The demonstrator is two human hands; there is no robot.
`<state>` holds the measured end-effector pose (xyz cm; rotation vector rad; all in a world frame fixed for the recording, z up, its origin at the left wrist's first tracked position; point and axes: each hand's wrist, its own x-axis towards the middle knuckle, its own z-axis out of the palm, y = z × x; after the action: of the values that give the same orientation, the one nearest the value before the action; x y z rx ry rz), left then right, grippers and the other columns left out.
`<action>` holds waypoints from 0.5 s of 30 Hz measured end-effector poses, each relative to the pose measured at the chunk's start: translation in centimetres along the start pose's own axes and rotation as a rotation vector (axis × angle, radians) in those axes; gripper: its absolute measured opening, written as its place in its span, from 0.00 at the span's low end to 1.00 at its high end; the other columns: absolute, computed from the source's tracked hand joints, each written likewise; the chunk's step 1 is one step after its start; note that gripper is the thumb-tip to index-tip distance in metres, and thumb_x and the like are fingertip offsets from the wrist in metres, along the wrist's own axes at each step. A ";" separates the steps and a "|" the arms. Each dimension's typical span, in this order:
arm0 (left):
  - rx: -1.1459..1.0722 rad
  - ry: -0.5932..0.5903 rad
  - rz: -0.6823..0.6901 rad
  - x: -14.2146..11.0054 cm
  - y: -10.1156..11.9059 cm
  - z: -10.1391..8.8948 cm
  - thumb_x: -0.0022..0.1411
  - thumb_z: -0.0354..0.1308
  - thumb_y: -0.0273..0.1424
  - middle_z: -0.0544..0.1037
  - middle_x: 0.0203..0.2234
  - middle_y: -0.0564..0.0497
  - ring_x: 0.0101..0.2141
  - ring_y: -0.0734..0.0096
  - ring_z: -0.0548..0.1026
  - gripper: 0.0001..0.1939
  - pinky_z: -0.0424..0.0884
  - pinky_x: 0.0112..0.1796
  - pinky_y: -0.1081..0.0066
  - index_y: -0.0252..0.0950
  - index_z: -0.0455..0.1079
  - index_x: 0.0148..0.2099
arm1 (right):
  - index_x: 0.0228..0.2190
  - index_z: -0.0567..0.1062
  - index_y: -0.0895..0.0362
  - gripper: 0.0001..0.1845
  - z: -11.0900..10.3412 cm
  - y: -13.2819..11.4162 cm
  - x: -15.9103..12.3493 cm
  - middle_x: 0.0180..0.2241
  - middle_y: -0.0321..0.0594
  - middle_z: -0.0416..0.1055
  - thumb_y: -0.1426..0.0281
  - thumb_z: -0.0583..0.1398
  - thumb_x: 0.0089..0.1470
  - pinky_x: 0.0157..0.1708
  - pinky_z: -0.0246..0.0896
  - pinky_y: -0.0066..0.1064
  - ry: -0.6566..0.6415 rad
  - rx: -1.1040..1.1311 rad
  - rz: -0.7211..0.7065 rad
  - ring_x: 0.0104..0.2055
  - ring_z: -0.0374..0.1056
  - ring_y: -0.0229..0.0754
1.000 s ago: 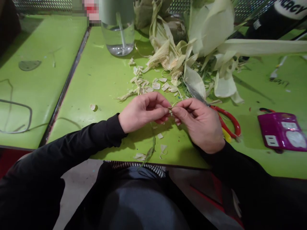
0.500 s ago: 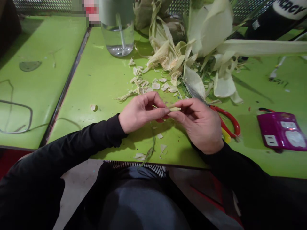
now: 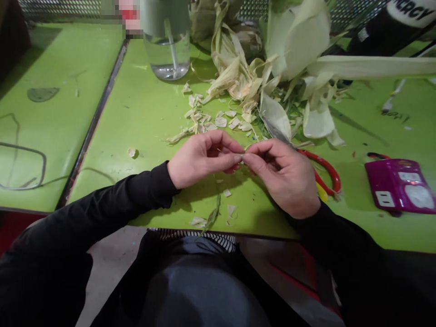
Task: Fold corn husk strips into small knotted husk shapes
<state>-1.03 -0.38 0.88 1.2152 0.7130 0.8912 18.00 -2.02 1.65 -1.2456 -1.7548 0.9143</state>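
Note:
My left hand [image 3: 204, 160] and my right hand [image 3: 284, 177] meet fingertip to fingertip above the table. Both pinch a small pale strip of corn husk [image 3: 251, 147], mostly hidden behind the fingers. Just beyond the hands lie cut husk scraps [image 3: 220, 122]. Close to the right hand, scissors with a red handle [image 3: 329, 170] rest on the table, their blades partly under the husks. A pile of dry corn husks [image 3: 299, 41] rises behind the hands. Below them, a thin green strand [image 3: 214, 213] lies at the table's front edge beside a few pale scraps.
A clear bottle [image 3: 170, 59] with some liquid and a tube stands at the back. To the right sits a purple plastic device [image 3: 398, 186] with a small light. A dark bottle [image 3: 378, 38] lies at the back right. A seam divides the green table [image 3: 98, 150].
The right fingers have closed over the pale husk strip, which showed plainly between the hands before and is now mostly covered. The fingertips of both hands have come together.

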 end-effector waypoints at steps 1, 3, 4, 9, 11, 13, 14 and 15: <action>0.034 0.010 0.040 0.0 -0.1 0.1 0.56 0.68 0.27 0.79 0.30 0.51 0.29 0.78 0.77 0.12 0.76 0.35 0.75 0.31 0.69 0.40 | 0.29 0.74 0.54 0.12 0.0 -0.1 0.0 0.23 0.32 0.68 0.60 0.66 0.56 0.24 0.58 0.28 -0.008 0.050 0.043 0.23 0.62 0.34; 0.110 0.038 0.108 -0.2 -0.4 0.4 0.55 0.69 0.28 0.79 0.33 0.50 0.30 0.78 0.77 0.14 0.75 0.35 0.75 0.32 0.69 0.41 | 0.29 0.73 0.55 0.14 0.1 -0.1 0.1 0.22 0.31 0.66 0.58 0.66 0.56 0.23 0.57 0.27 -0.023 0.162 0.110 0.22 0.60 0.33; 0.151 0.054 0.129 -0.2 -0.5 0.5 0.55 0.69 0.29 0.79 0.33 0.50 0.30 0.78 0.76 0.14 0.75 0.34 0.76 0.32 0.69 0.41 | 0.28 0.73 0.55 0.15 0.2 0.0 0.1 0.22 0.31 0.66 0.57 0.66 0.56 0.23 0.57 0.27 -0.031 0.217 0.134 0.22 0.60 0.32; 0.397 0.108 0.202 -0.4 -0.4 0.5 0.60 0.65 0.32 0.79 0.28 0.50 0.25 0.78 0.75 0.10 0.72 0.29 0.76 0.32 0.71 0.40 | 0.27 0.72 0.55 0.18 0.4 0.4 0.0 0.21 0.30 0.64 0.55 0.66 0.55 0.22 0.56 0.26 -0.086 0.340 0.206 0.22 0.59 0.32; 0.502 0.104 0.261 -0.4 -0.2 0.4 0.61 0.64 0.32 0.80 0.28 0.50 0.25 0.78 0.75 0.08 0.72 0.29 0.77 0.33 0.71 0.39 | 0.27 0.72 0.55 0.19 0.4 0.5 -0.1 0.21 0.30 0.64 0.53 0.66 0.55 0.21 0.55 0.26 -0.110 0.352 0.230 0.22 0.58 0.32; 0.568 0.087 0.303 -0.4 -0.1 0.3 0.61 0.63 0.32 0.80 0.28 0.50 0.25 0.78 0.75 0.07 0.72 0.30 0.77 0.33 0.72 0.38 | 0.26 0.71 0.55 0.21 0.2 0.4 0.0 0.21 0.30 0.64 0.50 0.64 0.56 0.20 0.54 0.26 -0.151 0.350 0.245 0.21 0.58 0.31; 0.581 0.078 0.310 -0.4 0.0 0.2 0.62 0.62 0.32 0.80 0.28 0.50 0.25 0.78 0.75 0.07 0.72 0.30 0.77 0.33 0.71 0.38 | 0.25 0.71 0.55 0.23 0.2 0.4 0.0 0.21 0.31 0.64 0.49 0.62 0.57 0.20 0.54 0.26 -0.180 0.329 0.241 0.21 0.58 0.31; 0.584 0.073 0.308 -0.4 0.0 0.2 0.62 0.62 0.32 0.80 0.27 0.50 0.25 0.78 0.75 0.07 0.72 0.30 0.77 0.33 0.71 0.38 | 0.25 0.71 0.55 0.24 0.1 0.3 0.0 0.21 0.31 0.64 0.49 0.60 0.59 0.20 0.54 0.26 -0.205 0.291 0.221 0.21 0.58 0.31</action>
<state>-1.06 -0.85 0.92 1.8554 0.8944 1.0180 18.05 -1.92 1.32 -1.2009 -1.5844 1.4150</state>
